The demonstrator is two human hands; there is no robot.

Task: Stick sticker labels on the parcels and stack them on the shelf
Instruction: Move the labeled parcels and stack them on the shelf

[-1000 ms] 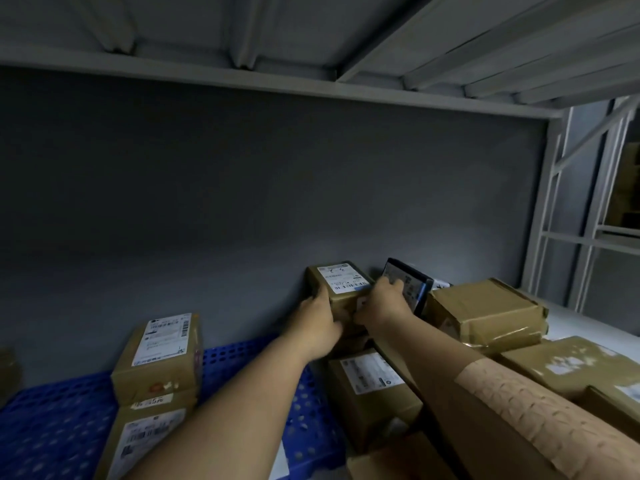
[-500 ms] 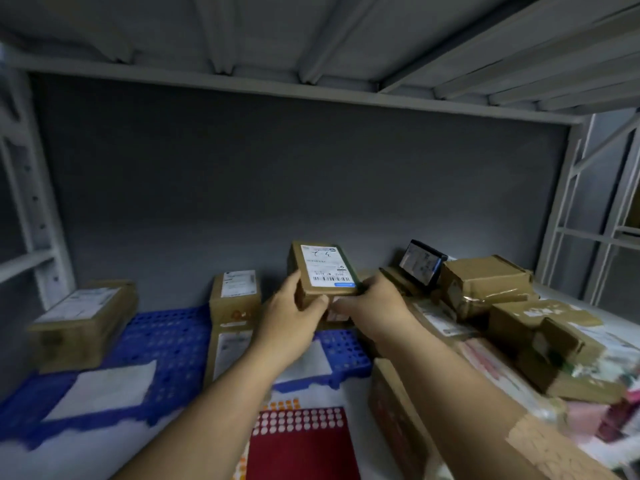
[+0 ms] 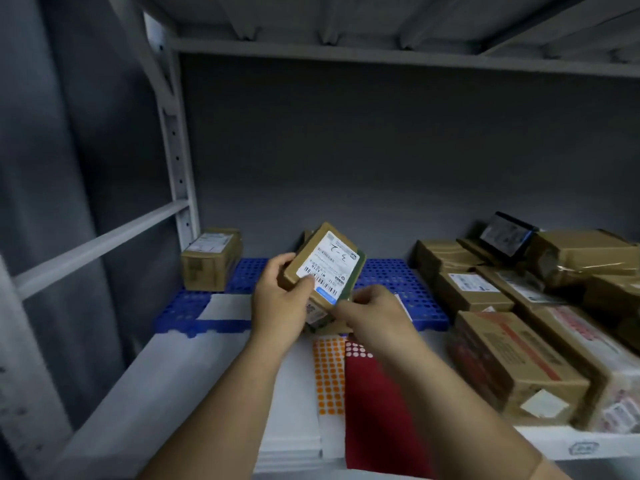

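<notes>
A small brown parcel (image 3: 323, 263) with a white shipping label hangs tilted above the shelf. My left hand (image 3: 278, 304) grips its left edge, thumb on the label. My right hand (image 3: 374, 315) pinches its lower right corner. Under my hands lie an orange dot sticker sheet (image 3: 329, 372) and a red sticker sheet (image 3: 377, 403) on the white shelf (image 3: 180, 362). A further parcel behind the held one is mostly hidden.
A blue plastic pallet (image 3: 398, 285) covers the shelf's back. One brown box (image 3: 209, 258) stands at its left end. Several parcels (image 3: 512, 362) are piled on the right. A grey upright post (image 3: 173, 140) and crossbar stand at left; the upper shelf hangs overhead.
Both hands pulled the small parcel back from the pile at the wall towards me and tilted it. The view drew back and swung left, showing the sticker sheets and the left post.
</notes>
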